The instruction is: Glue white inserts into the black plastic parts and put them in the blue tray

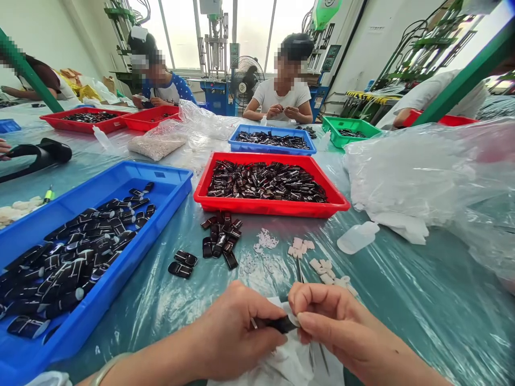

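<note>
My left hand (pixel 235 335) is closed around a small black glossy part (pixel 281 324), with a thin metal tip showing beside the thumb. My right hand (pixel 328 321) pinches the other end of that same part, fingers curled tight. Both hands hover over a white cloth (pixel 289 367) at the table's near edge. Just beyond them lie a loose pile of black parts (pixel 221 238), two separate black parts (pixel 182 264), small white pads (pixel 322 265) and tweezers (pixel 300 271).
A blue tray (pixel 169 195) of black parts stands at left, a red tray (pixel 269 206) of them ahead. A small white bottle (pixel 358 237) and big plastic bags (pixel 434 171) lie at right. Other people work at trays across the table.
</note>
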